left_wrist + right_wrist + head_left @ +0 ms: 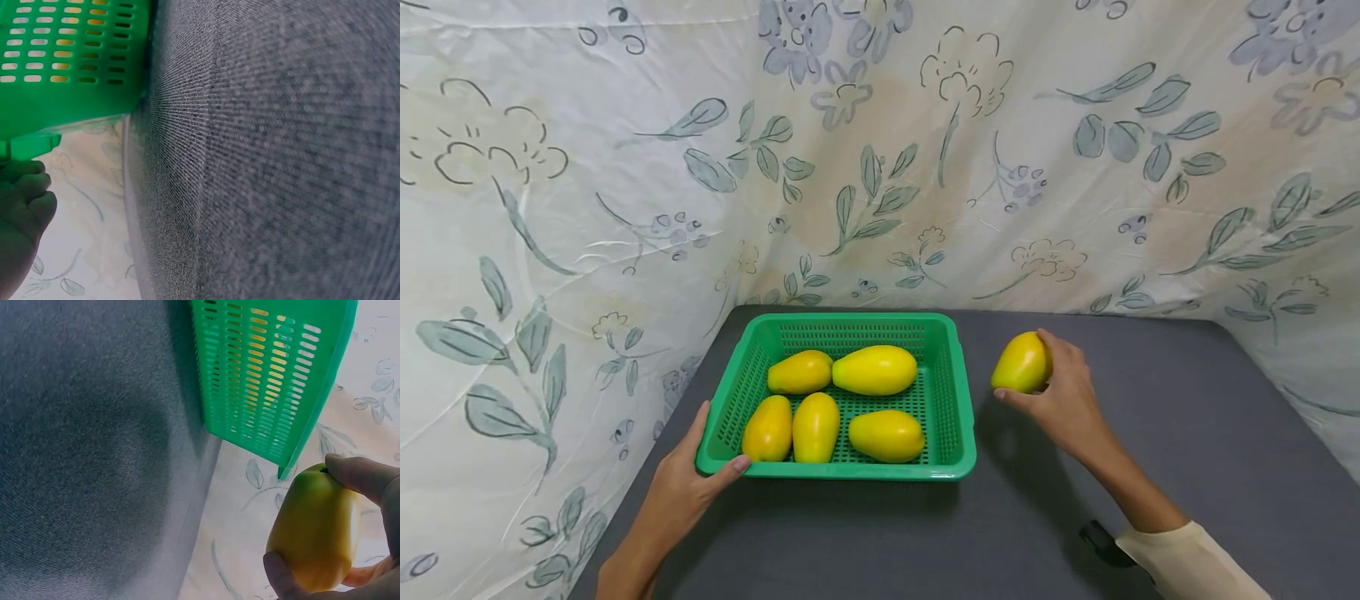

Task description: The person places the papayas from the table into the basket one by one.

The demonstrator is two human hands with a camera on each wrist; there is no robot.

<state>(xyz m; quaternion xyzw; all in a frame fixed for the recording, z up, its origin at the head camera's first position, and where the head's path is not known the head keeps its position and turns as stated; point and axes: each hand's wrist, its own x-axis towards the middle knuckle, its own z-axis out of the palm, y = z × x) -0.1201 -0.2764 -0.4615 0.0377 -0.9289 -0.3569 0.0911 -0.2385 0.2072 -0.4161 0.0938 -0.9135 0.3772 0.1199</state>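
Observation:
A green plastic basket (pixel 966 417) with slotted walls stands on the grey table, several yellow mangoes lying inside, one of them (pixel 875 371) near the far wall. My left hand (pixel 681 487) grips its near left corner, thumb over the rim; in the left wrist view those fingers (pixel 34 194) show just under the rim. To the right of the basket, my right hand (pixel 1067 396) holds another mango (pixel 1022 363) above the table between thumb and fingers. Seen from the right wrist, this mango (pixel 315 531) is greenish at its stem end and apart from the basket wall.
The grey cloth-covered table (pixel 1150 400) extends right of the basket and in front of it. A flower-printed curtain (pixel 880 167) hangs behind the table and along its left side. Beside the right sleeve, a black object (pixel 1105 543) shows partly.

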